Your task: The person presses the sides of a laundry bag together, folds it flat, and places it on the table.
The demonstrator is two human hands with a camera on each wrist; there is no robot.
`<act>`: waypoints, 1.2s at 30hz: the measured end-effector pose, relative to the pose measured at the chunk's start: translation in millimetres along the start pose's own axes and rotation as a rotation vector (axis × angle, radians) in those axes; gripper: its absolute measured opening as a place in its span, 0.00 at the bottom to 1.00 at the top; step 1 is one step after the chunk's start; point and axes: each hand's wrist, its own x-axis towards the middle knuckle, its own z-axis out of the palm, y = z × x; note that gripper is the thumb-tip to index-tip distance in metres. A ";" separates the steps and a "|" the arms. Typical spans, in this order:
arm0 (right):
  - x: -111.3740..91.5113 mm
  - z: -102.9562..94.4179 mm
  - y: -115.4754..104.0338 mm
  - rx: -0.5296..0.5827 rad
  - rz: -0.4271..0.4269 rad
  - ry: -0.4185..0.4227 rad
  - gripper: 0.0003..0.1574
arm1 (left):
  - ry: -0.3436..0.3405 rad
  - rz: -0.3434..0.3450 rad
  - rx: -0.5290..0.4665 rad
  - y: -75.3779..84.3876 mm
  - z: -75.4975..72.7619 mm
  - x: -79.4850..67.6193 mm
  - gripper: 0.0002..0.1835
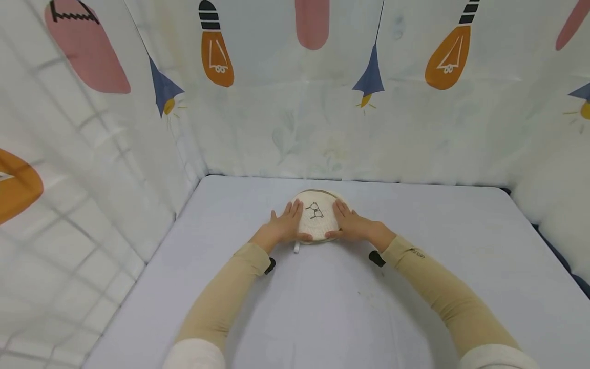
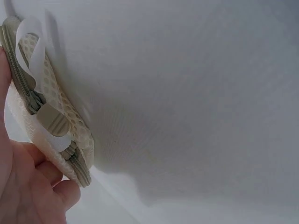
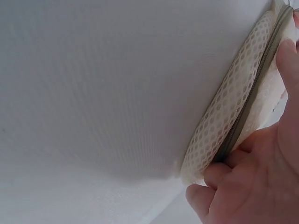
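A round cream mesh pouch (image 1: pixel 318 219) with a zip along its edge lies toward the back of the white table. Stitched on its top is a small dark line drawing. My left hand (image 1: pixel 287 225) rests on the pouch's left side, fingers extended and thumb on the near edge. From the right, my right hand (image 1: pixel 354 225) lies in a mirrored way, its fingertips on the top. In the left wrist view the zip pull (image 2: pixel 53 120) and a white ribbon loop (image 2: pixel 30 51) hang at the rim. The right wrist view shows the honeycomb mesh side (image 3: pixel 233 88) beside my fingers.
The white table (image 1: pixel 322 307) stretches toward me and to both sides. White curtains (image 1: pixel 286 128) printed with bulbs and lamps enclose it at the back, left and right. Dark wrist mounts (image 1: pixel 376 258) sit under both of my beige sleeves (image 1: pixel 442 292).
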 end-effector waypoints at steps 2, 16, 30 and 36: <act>-0.2 -1.0 0.4 -0.001 0.002 -0.011 0.63 | 0.002 0.000 0.009 2.0 -2.1 0.7 0.60; 2.3 -0.1 5.1 -0.060 -0.009 0.040 0.64 | 0.034 -0.006 -0.007 -1.1 -0.6 2.5 0.61; -14.6 -10.9 11.7 -0.071 0.003 0.073 0.59 | 0.096 0.063 -0.037 -16.5 4.7 0.5 0.58; -23.5 -15.8 17.3 -0.079 0.012 0.135 0.58 | 0.147 0.075 -0.054 -22.4 -3.0 -5.0 0.52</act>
